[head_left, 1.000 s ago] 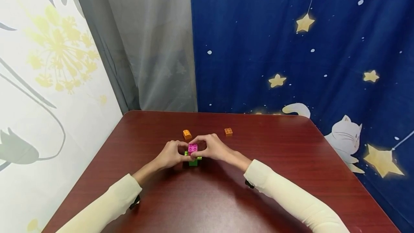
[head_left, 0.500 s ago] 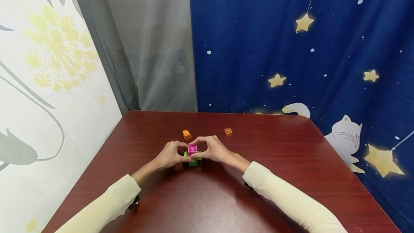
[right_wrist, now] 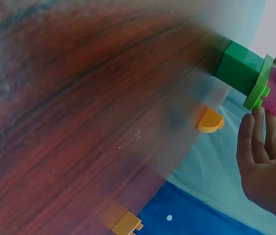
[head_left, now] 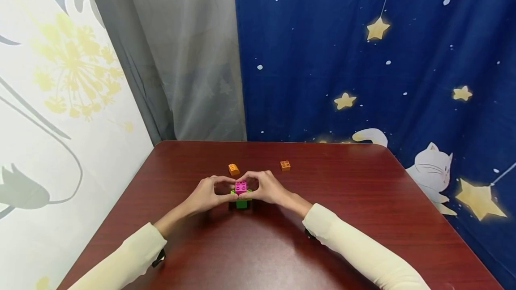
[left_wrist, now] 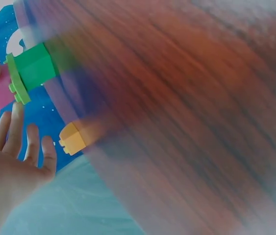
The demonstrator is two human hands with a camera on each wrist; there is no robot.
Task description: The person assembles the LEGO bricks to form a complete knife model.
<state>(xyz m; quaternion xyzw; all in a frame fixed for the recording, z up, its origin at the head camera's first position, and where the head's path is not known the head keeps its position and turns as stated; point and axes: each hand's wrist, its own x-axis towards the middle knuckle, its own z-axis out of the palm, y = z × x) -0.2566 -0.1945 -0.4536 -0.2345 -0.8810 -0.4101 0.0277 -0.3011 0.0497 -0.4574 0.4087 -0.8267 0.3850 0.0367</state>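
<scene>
A small stack of toy building bricks stands upright on the table, with a dark green block [head_left: 242,204] at its base. Across that lies a thin lime green plate [left_wrist: 17,81], its ends sticking out at the sides. On top sits a pink brick [head_left: 240,186], studs up; a faint seam crosses its side in the right wrist view. My left hand [head_left: 206,197] pinches the pink part from the left, thumb in front and index finger behind. From the right, my right hand [head_left: 269,188] pinches it likewise. The other fingers of both hands stay spread, and fingertips partly hide the stack.
Behind the stack lies an orange brick with a rounded end [head_left: 234,169]. Farther right is a square orange brick [head_left: 285,165]. The dark red wooden table [head_left: 342,200] ends at a blue star curtain [head_left: 306,57] and a grey curtain [head_left: 193,57].
My left hand has shifted slightly, its thumb and index finger now wider apart, and its forearm sits a little lower and farther left. The right hand and the bricks barely move.
</scene>
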